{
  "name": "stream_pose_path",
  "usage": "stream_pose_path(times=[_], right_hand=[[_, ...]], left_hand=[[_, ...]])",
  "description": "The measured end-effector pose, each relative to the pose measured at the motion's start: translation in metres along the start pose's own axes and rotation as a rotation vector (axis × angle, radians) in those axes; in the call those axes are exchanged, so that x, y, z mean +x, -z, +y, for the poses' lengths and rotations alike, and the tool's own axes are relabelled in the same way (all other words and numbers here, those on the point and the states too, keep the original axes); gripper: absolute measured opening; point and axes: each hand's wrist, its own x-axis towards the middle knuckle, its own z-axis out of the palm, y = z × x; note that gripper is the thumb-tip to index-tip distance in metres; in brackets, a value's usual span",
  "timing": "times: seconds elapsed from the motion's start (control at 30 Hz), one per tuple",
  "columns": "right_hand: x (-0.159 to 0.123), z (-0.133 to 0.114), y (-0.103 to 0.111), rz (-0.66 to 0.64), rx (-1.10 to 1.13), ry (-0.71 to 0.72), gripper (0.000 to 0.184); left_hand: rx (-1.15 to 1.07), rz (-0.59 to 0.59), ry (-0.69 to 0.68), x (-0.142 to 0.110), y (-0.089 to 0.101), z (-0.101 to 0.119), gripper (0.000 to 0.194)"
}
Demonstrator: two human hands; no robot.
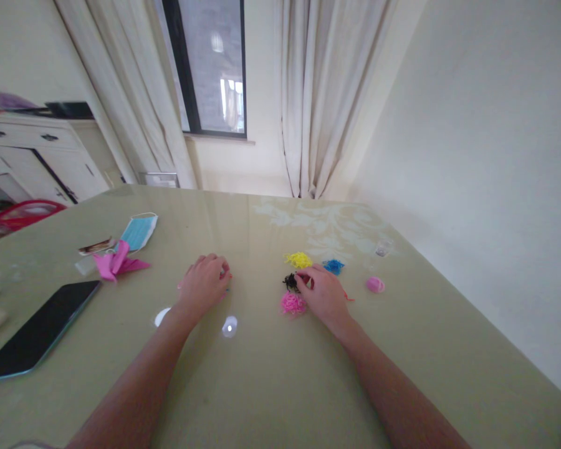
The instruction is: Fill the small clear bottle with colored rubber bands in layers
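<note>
My right hand pinches with thumb and forefinger at a small black pile of what look like little rubber bands. Close around it lie a yellow pile, a blue pile and a pink pile of the same kind. A bit of red peeks out beside the right hand. To the left, my left hand rests on the table with curled fingers over small coloured bits, mostly hidden; specks of red, blue and pink show at its edge.
A pink rounded lump and a small clear container sit at the right on the glossy table. At the left are a black tablet-like device, a pink folded-paper shape and a blue face mask.
</note>
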Motion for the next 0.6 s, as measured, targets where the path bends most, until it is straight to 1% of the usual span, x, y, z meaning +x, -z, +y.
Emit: stream_pose_path(times=[0.07,0.1,0.2,0.27,0.33,0.43,0.6], right_hand=[[0.0,0.001,0.001,0.027,0.009,0.013,0.014],[0.0,0.001,0.002,0.047,0.02,0.022,0.015],[-0.001,0.0,0.004,0.104,0.066,0.049,0.017],[-0.002,-0.002,0.006,0.126,0.087,0.065,0.018],[-0.004,-0.006,0.007,0.139,0.107,0.087,0.018],[-0.007,-0.011,0.009,0.152,0.129,0.117,0.017],[-0.009,-0.016,0.011,0.148,0.15,0.123,0.017]], left_hand=[[-0.08,0.048,0.015,0.002,0.001,0.0,0.026],[-0.144,0.055,0.032,0.003,0.001,0.0,0.027],[-0.38,0.038,0.097,0.006,0.004,-0.001,0.027],[-0.495,0.04,0.116,0.007,0.005,-0.001,0.03],[-0.539,0.061,0.122,0.008,0.006,-0.001,0.032],[-0.545,0.091,0.148,0.008,0.006,-0.001,0.032],[-0.559,0.135,0.175,0.006,0.009,0.0,0.031]])
